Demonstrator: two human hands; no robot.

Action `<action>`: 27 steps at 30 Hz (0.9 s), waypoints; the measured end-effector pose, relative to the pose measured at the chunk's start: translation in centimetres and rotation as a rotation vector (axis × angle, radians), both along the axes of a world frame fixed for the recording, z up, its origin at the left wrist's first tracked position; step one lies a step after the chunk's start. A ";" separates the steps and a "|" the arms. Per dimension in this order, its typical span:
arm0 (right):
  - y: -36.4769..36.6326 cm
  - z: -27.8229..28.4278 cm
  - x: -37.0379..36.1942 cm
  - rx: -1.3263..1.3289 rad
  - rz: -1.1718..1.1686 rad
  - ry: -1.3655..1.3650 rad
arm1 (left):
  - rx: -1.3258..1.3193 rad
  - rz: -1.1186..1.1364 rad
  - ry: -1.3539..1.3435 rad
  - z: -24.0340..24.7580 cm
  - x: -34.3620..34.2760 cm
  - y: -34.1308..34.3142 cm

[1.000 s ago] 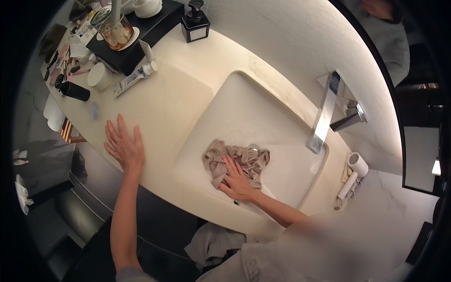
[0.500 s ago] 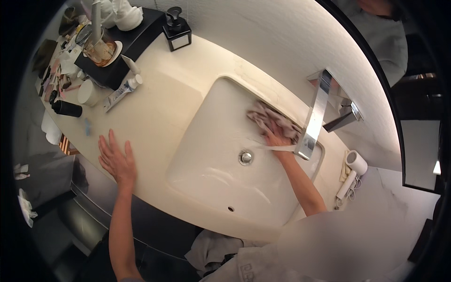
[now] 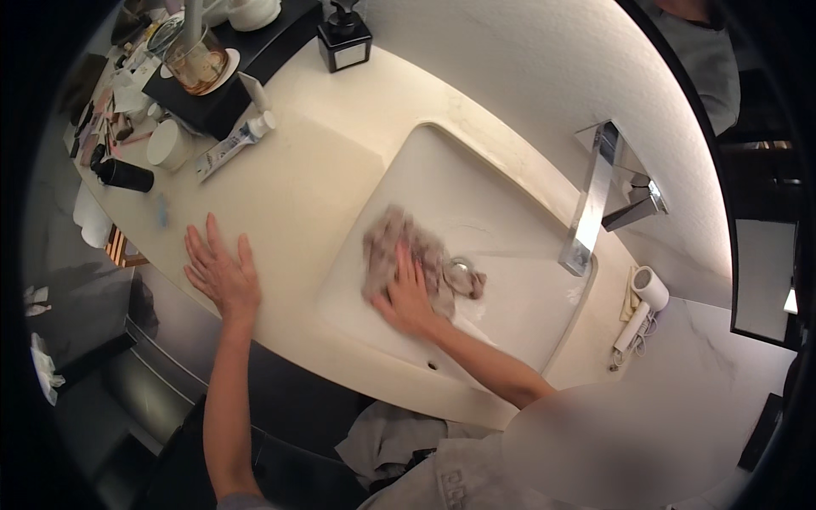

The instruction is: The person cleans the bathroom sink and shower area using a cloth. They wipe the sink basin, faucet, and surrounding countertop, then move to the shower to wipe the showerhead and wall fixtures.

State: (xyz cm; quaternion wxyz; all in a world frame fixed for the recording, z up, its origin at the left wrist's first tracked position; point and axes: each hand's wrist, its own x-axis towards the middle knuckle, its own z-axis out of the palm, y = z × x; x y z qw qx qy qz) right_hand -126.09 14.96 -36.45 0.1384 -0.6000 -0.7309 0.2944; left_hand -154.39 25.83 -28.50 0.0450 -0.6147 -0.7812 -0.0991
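Fingers of the right hand [image 3: 410, 306] are laid slightly apart on a crumpled cloth [image 3: 387, 255], held against the left part of the sink [image 3: 501, 200]. Fingers of the left hand [image 3: 227, 279] are spread on the counter [image 3: 293, 204]. Farther off, a tap [image 3: 592, 191] is fixed to the wall [image 3: 527, 93]; a soap bottle [image 3: 344, 44] is seen near it.

Blur softens your right hand [image 3: 410, 302], its palm hidden against the brownish cloth [image 3: 384, 253], which is smeared too. The cloth covers part of the drain [image 3: 460, 266]. A hazy patch [image 3: 629, 450] hides your right upper arm. The top edge crops the black dispenser [image 3: 345, 44]; some far-left clutter [image 3: 110, 123] is too small to identify.
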 end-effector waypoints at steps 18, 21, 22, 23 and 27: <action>-6.0 5.2 2.7 -0.668 0.220 0.676 | 0.054 0.003 0.009 -0.6 -0.3 0.0; -8.6 6.6 8.7 -0.692 0.315 0.616 | 0.033 0.007 0.004 -0.2 0.3 0.3; -7.7 6.2 9.3 -0.586 0.442 0.415 | 0.049 0.003 -0.003 -0.3 0.2 0.3; -6.2 6.0 9.5 -0.482 0.560 0.222 | 0.057 -0.008 -0.004 -0.2 0.0 0.0; -0.6 0.9 9.9 0.045 0.665 -0.068 | 0.038 -0.006 -0.001 0.0 0.4 0.4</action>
